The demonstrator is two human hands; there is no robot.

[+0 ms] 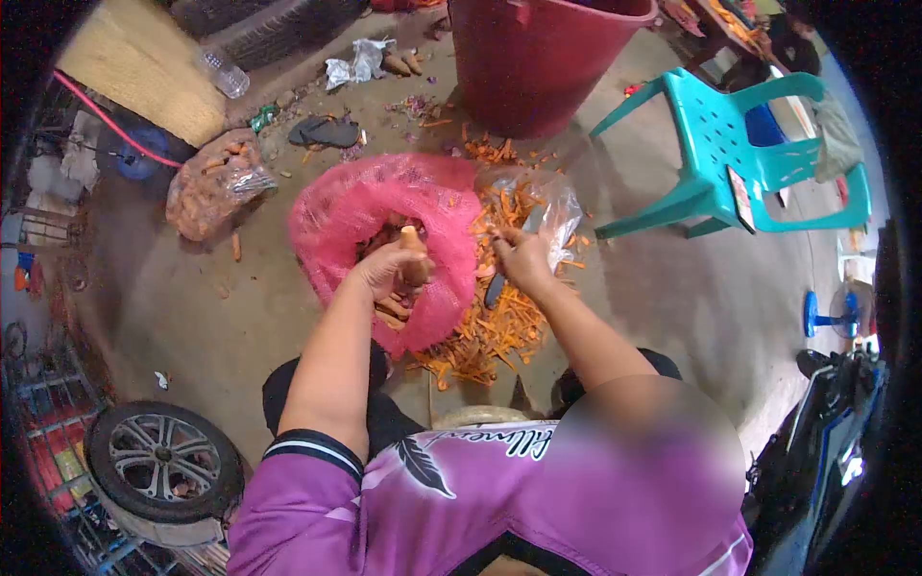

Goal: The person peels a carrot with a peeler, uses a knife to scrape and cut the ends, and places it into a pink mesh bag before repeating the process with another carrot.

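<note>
My left hand [386, 271] is closed around a brown-skinned sweet potato [414, 252], its pale cut end pointing up. It is over the mouth of a pink mesh sack [331, 206], where more roots show inside. My right hand [524, 259] is to the right of the sack with its fingers pinched together; what they hold, if anything, I cannot make out. Below and around that hand, orange strips [490, 336] are heaped on the floor. A clear plastic bag [562, 206] lies just beyond it, and a dark flat object [495, 291] rests among the strips.
A large red tub [547, 67] stands ahead, with a green plastic chair [711, 134] to its right. Another bag of roots [216, 187] sits at left, near a dark slipper [325, 132]. A wheel [163, 461] is at lower left, a motorcycle [816, 461] at lower right.
</note>
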